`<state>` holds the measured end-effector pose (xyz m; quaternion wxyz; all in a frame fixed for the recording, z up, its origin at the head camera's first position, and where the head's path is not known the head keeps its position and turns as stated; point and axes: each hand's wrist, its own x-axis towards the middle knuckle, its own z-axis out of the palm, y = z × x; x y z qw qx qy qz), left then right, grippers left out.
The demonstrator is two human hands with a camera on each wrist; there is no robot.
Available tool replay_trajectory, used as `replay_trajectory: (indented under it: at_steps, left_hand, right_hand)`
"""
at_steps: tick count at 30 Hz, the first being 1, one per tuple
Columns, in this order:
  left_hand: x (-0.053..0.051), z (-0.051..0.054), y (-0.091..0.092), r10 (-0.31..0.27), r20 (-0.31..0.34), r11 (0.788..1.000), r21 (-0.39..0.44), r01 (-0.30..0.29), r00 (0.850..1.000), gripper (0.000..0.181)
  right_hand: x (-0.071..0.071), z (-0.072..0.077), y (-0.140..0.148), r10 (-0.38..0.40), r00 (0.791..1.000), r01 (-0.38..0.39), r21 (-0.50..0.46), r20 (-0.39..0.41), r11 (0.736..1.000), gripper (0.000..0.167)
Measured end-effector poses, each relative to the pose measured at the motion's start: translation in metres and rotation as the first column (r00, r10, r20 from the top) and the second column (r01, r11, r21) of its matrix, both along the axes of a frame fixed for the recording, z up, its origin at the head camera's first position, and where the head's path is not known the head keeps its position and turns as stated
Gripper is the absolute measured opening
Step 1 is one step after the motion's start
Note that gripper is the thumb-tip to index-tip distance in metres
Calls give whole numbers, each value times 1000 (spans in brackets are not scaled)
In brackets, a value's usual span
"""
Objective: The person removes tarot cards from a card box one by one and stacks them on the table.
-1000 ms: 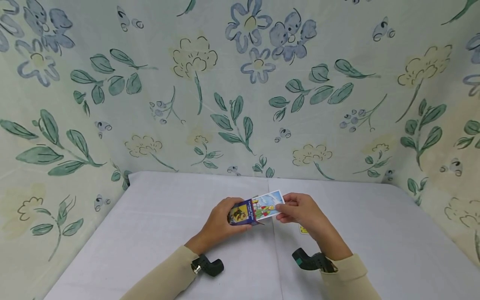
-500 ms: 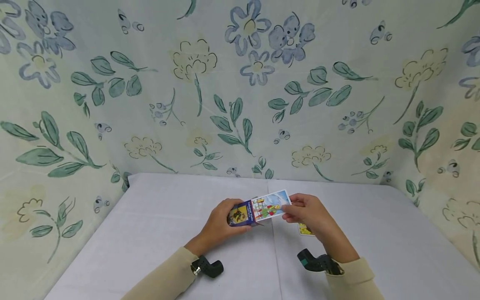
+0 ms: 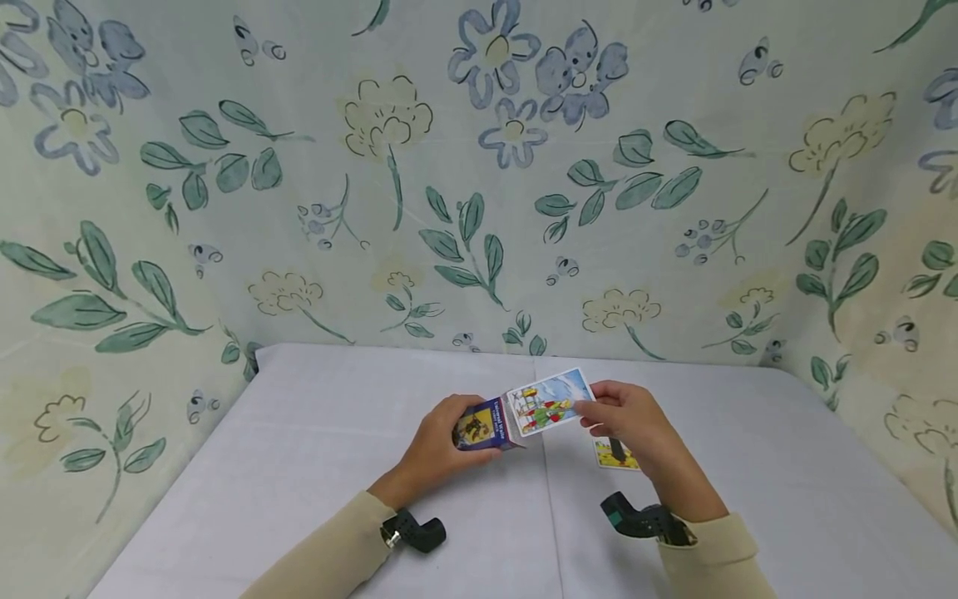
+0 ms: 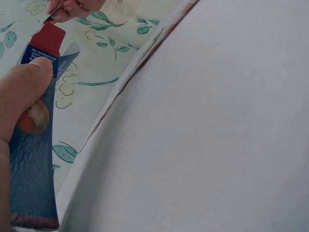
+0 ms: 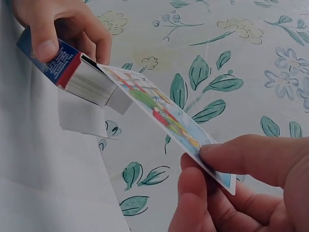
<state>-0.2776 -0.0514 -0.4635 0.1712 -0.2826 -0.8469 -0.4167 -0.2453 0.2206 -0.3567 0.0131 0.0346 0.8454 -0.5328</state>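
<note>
My left hand grips a dark blue tarot card box around its sides, above the table. Its open end faces right, and the right wrist view shows a stack of cards inside, with flaps hanging at the mouth. Between thumb and fingers my right hand pinches one tarot card with a picture in red, green and sky blue. This card's left end lies close to the box mouth; whether they touch I cannot tell. A second card, yellow and black, lies on the table, partly under my right hand.
A white cloth covers the table, with a seam running front to back. Behind it and at both sides hangs a flower-patterned curtain. Each wrist wears a black camera mount.
My right hand has moved right, drawing the pinched card out of the box. More of the yellow card on the table now shows. My left hand and the box stay nearly still.
</note>
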Motion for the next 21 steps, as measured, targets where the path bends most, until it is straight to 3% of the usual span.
replay_trajectory:
  at_steps: [21]
  left_hand:
    - [0, 3, -1, -17, 3, 1000, 12, 17, 1000, 75]
  right_hand:
    - [-1, -2, 26, -86, 996, 86, -76, 15, 993, 52]
